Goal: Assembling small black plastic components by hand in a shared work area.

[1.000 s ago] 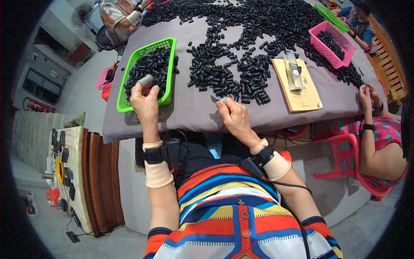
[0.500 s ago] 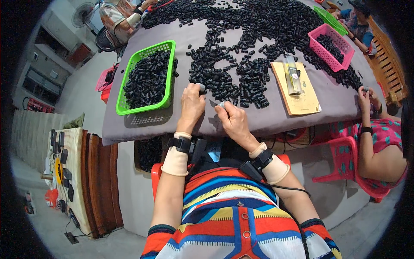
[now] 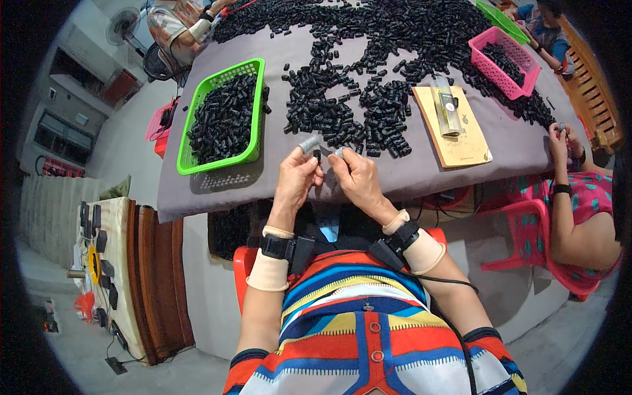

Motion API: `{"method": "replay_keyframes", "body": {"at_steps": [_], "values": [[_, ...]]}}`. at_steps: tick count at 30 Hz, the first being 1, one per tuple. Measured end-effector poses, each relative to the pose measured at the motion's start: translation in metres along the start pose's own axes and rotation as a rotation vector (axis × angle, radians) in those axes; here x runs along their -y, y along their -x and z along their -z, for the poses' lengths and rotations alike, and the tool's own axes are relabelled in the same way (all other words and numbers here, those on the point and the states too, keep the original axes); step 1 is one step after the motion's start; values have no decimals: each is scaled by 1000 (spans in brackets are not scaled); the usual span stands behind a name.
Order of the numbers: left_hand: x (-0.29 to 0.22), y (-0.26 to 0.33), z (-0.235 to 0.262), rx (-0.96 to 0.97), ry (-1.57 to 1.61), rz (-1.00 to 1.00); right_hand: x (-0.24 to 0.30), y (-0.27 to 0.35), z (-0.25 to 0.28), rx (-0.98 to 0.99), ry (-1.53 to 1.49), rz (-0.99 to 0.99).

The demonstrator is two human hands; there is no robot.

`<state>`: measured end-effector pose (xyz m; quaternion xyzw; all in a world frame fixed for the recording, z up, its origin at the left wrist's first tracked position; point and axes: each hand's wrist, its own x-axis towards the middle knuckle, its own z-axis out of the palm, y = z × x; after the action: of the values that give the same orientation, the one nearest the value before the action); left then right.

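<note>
My left hand (image 3: 295,183) is over the near edge of the grey-covered table, grey tape round its raised index finger. Its thumb and fingers are pinched, and a small black piece (image 3: 317,155) shows at their tips. Close on its right, my right hand (image 3: 359,182) is closed, thumb against curled fingers, also with grey tape on a finger. Whatever lies in its grip is hidden. Just beyond my hands lies a loose pile of short black cylindrical pieces (image 3: 385,125). To the left stands a green basket (image 3: 258,108) filled with similar black pieces.
Right of the pile, a clear plastic case (image 3: 446,108) lies on a tan notepad (image 3: 467,148). A pink basket (image 3: 484,66) with black pieces stands farther right. Co-workers sit at the right and far left. A wooden bench (image 3: 589,99) is at the far right.
My left hand has turned; its taped index finger now points up and its thumb shows against the fingers. My right hand has shifted slightly up and closer to it.
</note>
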<state>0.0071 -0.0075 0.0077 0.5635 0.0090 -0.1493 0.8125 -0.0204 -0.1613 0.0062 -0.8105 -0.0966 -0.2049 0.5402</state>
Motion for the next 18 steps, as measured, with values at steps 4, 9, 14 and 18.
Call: {"method": "replay_keyframes", "body": {"at_steps": [4, 9, 14, 18], "values": [[5, 9, -2, 36, 243, 20, 4, 0, 0, 13, 14, -8], [11, 9, 1, 52, 294, 24, 2, 3, -2, 43, 45, 3], [12, 8, 5, 47, 354, 41, 1, 5, -3, 71, 126, 183], [13, 8, 12, 111, 368, 65, 3, 6, -2, 74, 130, 191]]}}
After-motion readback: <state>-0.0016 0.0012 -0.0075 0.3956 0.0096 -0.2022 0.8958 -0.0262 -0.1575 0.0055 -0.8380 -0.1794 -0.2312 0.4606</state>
